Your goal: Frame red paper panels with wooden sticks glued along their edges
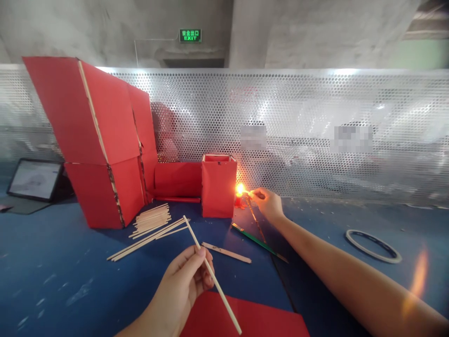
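My left hand (192, 271) is closed around a thin pale wooden stick (220, 292), which slants from upper left to lower right. Farther off, my right hand (267, 202) pinches something small at the flame of a lit red candle (239, 202); glare hides what it is. Just left of the candle stands a small red box (218, 189) with an open top. A pile of wooden sticks (152, 219) and a few longer ones lie left of centre. Between my hands rest a flat wooden strip (227, 252) and a green-handled brush (259, 241).
A tall red panelled structure (112, 121) rises at left, with a red roll (178, 180) beside it. A red sheet (252, 318) lies at the front edge. A tape ring (372, 245) is at right, a tablet (34, 179) far left. A perforated metal screen (301, 103) stands behind.
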A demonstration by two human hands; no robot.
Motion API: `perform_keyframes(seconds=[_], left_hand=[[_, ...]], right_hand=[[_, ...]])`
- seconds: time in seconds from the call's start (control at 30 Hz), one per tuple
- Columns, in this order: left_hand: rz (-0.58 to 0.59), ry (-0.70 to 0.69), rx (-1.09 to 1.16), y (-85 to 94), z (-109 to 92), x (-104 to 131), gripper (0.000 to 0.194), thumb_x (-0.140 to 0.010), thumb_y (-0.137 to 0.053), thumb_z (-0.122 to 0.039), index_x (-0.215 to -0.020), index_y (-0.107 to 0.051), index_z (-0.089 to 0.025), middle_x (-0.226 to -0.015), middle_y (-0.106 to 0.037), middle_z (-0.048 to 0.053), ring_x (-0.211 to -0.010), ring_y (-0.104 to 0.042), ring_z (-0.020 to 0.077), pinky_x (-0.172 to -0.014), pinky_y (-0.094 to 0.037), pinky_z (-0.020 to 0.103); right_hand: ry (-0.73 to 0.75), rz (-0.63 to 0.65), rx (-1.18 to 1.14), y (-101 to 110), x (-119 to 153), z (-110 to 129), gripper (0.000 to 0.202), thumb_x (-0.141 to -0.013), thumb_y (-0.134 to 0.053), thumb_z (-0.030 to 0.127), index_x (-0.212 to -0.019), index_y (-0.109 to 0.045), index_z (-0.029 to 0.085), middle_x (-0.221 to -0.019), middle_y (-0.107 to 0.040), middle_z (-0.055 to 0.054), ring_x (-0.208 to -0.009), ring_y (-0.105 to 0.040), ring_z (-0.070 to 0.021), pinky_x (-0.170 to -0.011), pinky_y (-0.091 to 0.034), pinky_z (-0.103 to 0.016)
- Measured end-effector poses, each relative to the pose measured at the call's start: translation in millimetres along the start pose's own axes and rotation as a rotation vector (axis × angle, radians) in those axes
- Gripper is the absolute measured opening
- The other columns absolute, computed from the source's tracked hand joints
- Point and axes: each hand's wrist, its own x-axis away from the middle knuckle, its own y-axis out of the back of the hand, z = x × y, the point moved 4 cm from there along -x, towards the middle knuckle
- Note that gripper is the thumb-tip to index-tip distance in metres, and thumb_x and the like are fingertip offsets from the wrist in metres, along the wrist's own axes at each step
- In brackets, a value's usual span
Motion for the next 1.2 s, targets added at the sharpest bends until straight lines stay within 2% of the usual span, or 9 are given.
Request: perform_keyframes(seconds=[0.17,1.0,1.2], left_hand=[[0.013,-0.011,-0.006,2.8,2,-1,0.034,-0.059,-0.093,-0.044,-0.068,-0.074,-0.018,-0.063,-0.063,-0.002,-0.055,-0.053,0.0087,-0.055,-0.045,0.019],[0.019,-0.013,-0.01,2.2,0,1,0.031,-0.064,-0.091,-0.042,-0.071,-0.073,-0.017,-0.066,-0.062,-0.001,-0.059,-0.053,0.0092,-0.058,-0.046,0.02],[0.021,-0.009,-0.014,1.1,-1,1,0.033,-0.06,-0.092,-0.043,-0.069,-0.073,-0.017,-0.064,-0.062,-0.002,-0.057,-0.053,0.0091,-0.056,-0.045,0.02]], right_hand=[[0.007,0.002,0.017,2,0,0,0.018,-0.098,-0.061,0.032,-0.105,-0.067,0.017,-0.105,-0.07,-0.005,-0.088,-0.068,-0.0181,-0.079,-0.059,-0.037],[0.007,0.043,0.016,1,4,12,0.019,-0.098,-0.062,0.033,-0.102,-0.068,0.016,-0.103,-0.07,-0.004,-0.087,-0.068,-0.0182,-0.078,-0.059,-0.036],[0.005,0.038,0.001,1,4,10,0.019,-0.098,-0.062,0.033,-0.103,-0.068,0.016,-0.103,-0.071,-0.004,-0.087,-0.069,-0.0183,-0.078,-0.059,-0.036]])
